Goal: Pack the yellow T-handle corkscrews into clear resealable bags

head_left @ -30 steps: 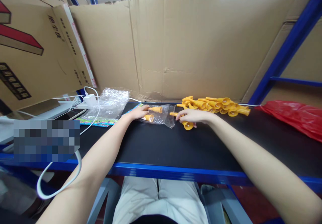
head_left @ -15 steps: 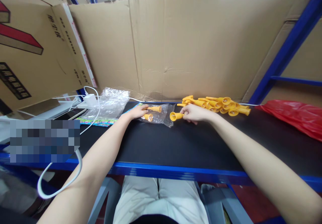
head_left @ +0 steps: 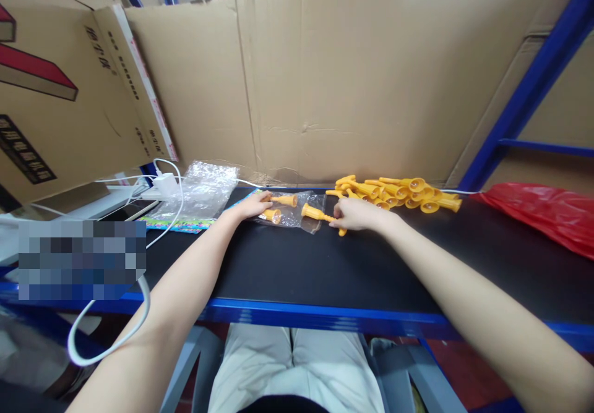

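My right hand (head_left: pixel 357 214) is closed on the thin stem of a yellow horn-shaped plastic piece (head_left: pixel 314 212), whose flared end points left at the mouth of a clear plastic bag (head_left: pixel 297 222). Whether that end is inside the bag or above it, I cannot tell. My left hand (head_left: pixel 254 205) grips the left part of the bag, its fingers partly hidden. Two more yellow pieces lie in the bag by those fingers, an upper one (head_left: pixel 285 200) and a lower one (head_left: pixel 273 216). Right behind my right hand is a heap of the same yellow pieces (head_left: pixel 399 190).
Clear plastic wrap (head_left: pixel 204 181) and a colourful printed sheet (head_left: pixel 174 224) lie at left, near a white charger (head_left: pixel 166 183) with cables. A red plastic bag (head_left: pixel 538 215) is at right. Cardboard (head_left: pixel 362 85) walls the back of the black table (head_left: pixel 297 271).
My right hand has brought the yellow piece slightly left and turned it, so its flared end now overlaps the bag's mouth. My left hand has stayed in place.
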A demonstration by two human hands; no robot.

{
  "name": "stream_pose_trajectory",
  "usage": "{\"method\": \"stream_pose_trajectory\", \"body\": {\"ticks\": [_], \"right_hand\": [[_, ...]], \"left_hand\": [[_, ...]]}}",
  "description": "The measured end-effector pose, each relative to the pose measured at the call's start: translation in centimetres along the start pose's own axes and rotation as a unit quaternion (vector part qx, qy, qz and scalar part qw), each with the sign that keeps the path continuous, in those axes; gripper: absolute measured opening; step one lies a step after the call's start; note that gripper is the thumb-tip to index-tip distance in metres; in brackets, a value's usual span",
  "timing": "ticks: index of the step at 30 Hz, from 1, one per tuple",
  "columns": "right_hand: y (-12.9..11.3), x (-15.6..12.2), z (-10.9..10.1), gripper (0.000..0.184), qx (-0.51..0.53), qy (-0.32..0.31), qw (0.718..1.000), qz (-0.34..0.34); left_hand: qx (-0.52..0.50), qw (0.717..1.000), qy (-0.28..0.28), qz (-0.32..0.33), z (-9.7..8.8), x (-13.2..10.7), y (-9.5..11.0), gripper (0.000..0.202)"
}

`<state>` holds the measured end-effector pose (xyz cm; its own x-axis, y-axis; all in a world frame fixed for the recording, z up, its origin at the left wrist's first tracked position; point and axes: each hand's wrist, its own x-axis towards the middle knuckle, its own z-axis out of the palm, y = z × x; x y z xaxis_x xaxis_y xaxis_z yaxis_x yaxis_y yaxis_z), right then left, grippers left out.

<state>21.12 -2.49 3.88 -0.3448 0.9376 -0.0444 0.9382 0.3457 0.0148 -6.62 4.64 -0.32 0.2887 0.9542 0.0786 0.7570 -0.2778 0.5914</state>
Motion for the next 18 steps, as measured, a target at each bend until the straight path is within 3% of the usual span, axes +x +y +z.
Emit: {"method": "stream_pose_trajectory", "body": {"ticks": [5,9,13,18], "right_hand": [[0.0,0.2,0.3,0.017,-0.002,0.021,1.000,0.008],[-0.7,0.0,0.2,0.021,-0.015,0.062,0.998,0.022],[-1.3,-0.4,-0.2,0.023,-0.045,0.054,0.997,0.039],[-1.7,-0.6,-0.1,0.023,-0.058,0.062,0.996,-0.003]], "left_hand": [[-0.140,0.988,0.044,-0.051,0.0,0.9,-1.1,0.054],[-0.141,0.989,0.012,-0.048,0.1,1.2,-1.2,0.056],[-0.156,0.986,-0.032,-0.040,0.7,0.7,0.0,0.059],[-0.170,0.984,-0.050,-0.006,1.5,0.1,1.8,0.056]]}}
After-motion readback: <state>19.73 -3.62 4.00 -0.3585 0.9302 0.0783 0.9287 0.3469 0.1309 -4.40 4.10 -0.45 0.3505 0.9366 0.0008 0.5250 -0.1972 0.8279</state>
